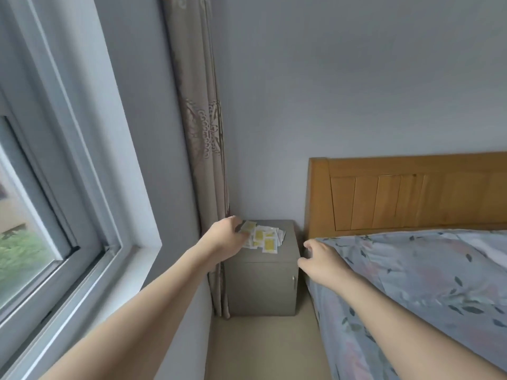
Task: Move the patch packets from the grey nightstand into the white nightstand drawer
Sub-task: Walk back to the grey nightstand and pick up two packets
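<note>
Head view: the patch packets lie in a loose, overlapping heap on top of the grey nightstand, which stands in the far corner between the curtain on its left and the bed on its right. The heap sits toward the left and far part of the top, so it is likely easiest to reach from the curtain side, and that is where the left hand has gone. Its fingers curl onto the left edge of the pile, and one packet looks lifted between fingertips and thumb, though the blur makes it hard to say whether it grips one packet or several. The right hand hovers just beside the nightstand's right edge, in front of the bedcover. Its fingers are loosely bent and spread, and it holds nothing. It seems held ready to help gather or to take packets passed over.

The hands are well apart, one on each side of the nightstand top. The packets are thin and slippery-looking, so a single scoop could scatter some to the floor.

The wooden headboard rises at the far right and the window fills the near left. The white nightstand is not in view. The passage between bed and wall is narrow.
</note>
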